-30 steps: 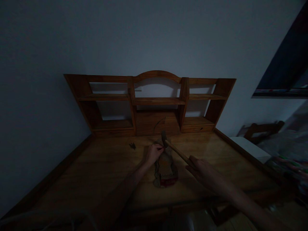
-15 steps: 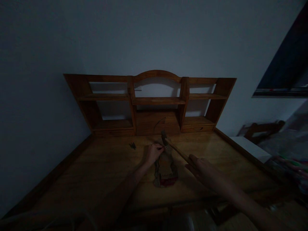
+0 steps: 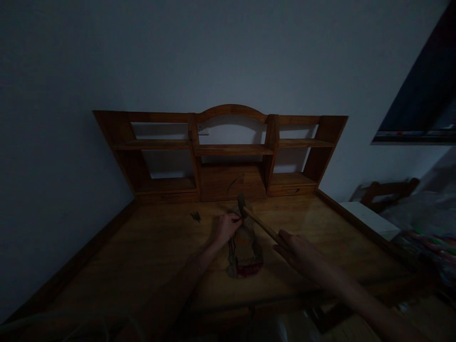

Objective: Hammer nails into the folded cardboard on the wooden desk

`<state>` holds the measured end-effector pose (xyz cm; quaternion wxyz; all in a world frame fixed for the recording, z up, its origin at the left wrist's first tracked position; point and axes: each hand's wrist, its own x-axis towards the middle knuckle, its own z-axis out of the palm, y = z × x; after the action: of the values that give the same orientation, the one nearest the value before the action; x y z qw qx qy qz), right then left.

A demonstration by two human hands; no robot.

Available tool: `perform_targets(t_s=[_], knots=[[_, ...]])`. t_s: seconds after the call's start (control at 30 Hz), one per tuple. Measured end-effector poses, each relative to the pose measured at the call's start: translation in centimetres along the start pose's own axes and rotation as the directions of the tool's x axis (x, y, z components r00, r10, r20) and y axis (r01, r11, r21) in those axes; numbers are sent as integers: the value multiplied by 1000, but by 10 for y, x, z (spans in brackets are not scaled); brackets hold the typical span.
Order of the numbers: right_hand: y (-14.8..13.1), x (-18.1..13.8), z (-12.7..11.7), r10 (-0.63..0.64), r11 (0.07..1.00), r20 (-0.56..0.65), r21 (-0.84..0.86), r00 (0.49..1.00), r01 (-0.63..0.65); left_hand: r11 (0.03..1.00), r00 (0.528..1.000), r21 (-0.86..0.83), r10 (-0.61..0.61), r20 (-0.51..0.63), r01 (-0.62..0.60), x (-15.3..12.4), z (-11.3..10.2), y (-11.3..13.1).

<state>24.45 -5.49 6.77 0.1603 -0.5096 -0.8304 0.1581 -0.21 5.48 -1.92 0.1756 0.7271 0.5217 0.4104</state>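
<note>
My right hand [image 3: 297, 249] is wrapped round the wooden handle of a hammer [image 3: 261, 224]. The hammer's dark head lies over the far end of a rough, brownish frame-shaped piece [image 3: 259, 249] with a dark red patch on its near side. At that far end, my left hand [image 3: 228, 225] pinches something too small and dark to make out, close beside the hammer head. Whether the hammer head touches it I cannot tell. On the desk to the left lies a small cluster of dark, thin pieces, probably nails [image 3: 195, 216].
The wooden desk [image 3: 149, 256] has a raised shelf unit [image 3: 233, 150] along its back, against the wall. A white surface [image 3: 370, 220] and a wooden chair back [image 3: 388, 190] stand to the right. The room is dim.
The hammer head has dropped slightly toward my left fingertips. My left hand keeps its place on the frame-shaped piece, and the view has shifted a little.
</note>
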Motion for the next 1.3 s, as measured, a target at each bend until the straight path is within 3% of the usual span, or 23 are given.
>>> perform_targets(t_s=[1.07, 1.3], knots=[[-9, -3, -4, 42, 999, 20, 29, 999, -43, 1000, 999, -5, -19, 28, 19, -1, -4, 4], [-2, -4, 0, 20, 1000, -23, 16, 1000, -20, 999, 1000, -32, -14, 16, 14, -1, -3, 5]])
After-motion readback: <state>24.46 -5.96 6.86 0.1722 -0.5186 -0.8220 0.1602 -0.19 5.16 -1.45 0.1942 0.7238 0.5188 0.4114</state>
